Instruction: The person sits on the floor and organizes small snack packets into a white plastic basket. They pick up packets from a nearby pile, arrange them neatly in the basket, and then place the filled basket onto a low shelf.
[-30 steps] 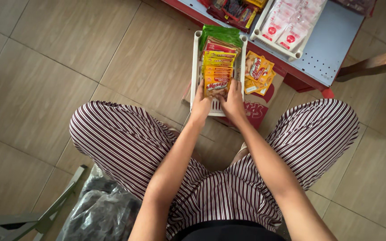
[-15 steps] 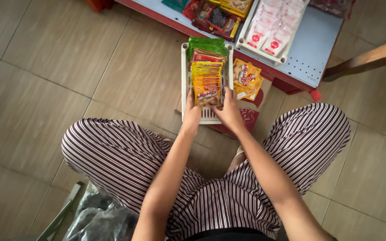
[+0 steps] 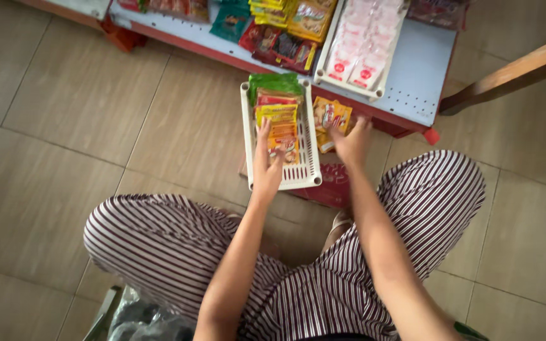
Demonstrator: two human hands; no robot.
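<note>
basket: white slotted basket (image 3: 309,165) on floor, row of snack sachets (image 3: 278,120) filling far part, near end bare
left hand (image 3: 265,165): fingers loosely spread, resting on sachets, gripping nothing
right hand (image 3: 351,140): fingers curled onto yellow packets (image 3: 330,117) right of basket, grip unclear
left: loose packets outside basket

Green, red, yellow and orange sachets (image 3: 277,117) stand packed in a row inside the white basket (image 3: 308,173) on the floor. Just right of it lie loose yellow-orange packets (image 3: 330,117). On the low shelf (image 3: 412,82) behind, a white tray holds pink-and-white packets (image 3: 364,44), with dark red packets (image 3: 279,45) beside it.

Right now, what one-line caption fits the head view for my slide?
Seated person's left hand rests in a white basket of snack packets; right hand touches a yellow packet beside it.
</note>
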